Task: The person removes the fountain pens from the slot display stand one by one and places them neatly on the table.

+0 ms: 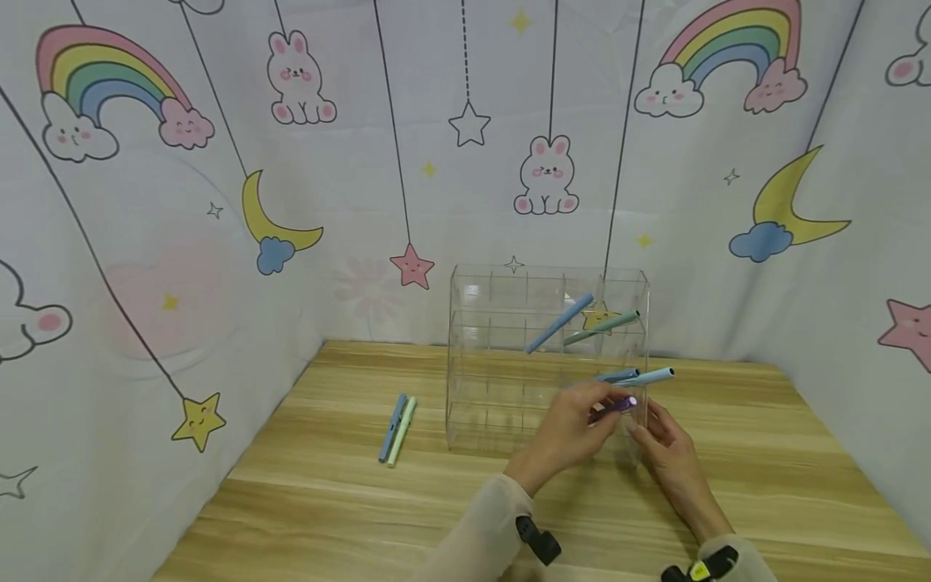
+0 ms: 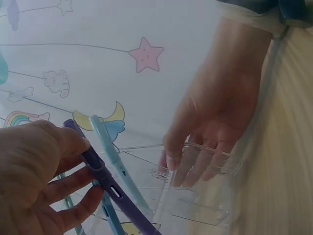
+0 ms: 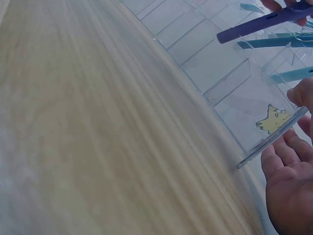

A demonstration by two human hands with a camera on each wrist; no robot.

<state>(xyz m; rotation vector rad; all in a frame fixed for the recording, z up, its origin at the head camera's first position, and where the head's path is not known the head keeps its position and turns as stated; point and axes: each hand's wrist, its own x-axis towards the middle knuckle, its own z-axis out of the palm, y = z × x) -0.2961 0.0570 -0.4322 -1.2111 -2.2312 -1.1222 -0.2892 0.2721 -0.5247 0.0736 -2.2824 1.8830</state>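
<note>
A clear compartmented pen organizer [image 1: 469, 443] stands on the table. My left hand [image 1: 563, 428] pinches a purple pen [image 2: 124, 200] between thumb and fingers, in front of the organizer's lower right compartments. My right hand [image 1: 676, 465] holds the organizer's right side panel [image 3: 274, 139], thumb on the near face and fingers behind it. Near the purple pen, a light blue pen [image 1: 657, 376] and a darker blue pen [image 1: 617, 376] stick out of a compartment. Higher up, a blue pen [image 1: 560, 323] and a green pen [image 1: 604, 327] lean outward.
Left of the organizer, a blue pen [image 1: 392, 428] and a light green pen [image 1: 402, 432] lie side by side on the wooden table [image 1: 313, 517]. A white printed curtain [image 1: 349, 186] surrounds the table at the back and sides.
</note>
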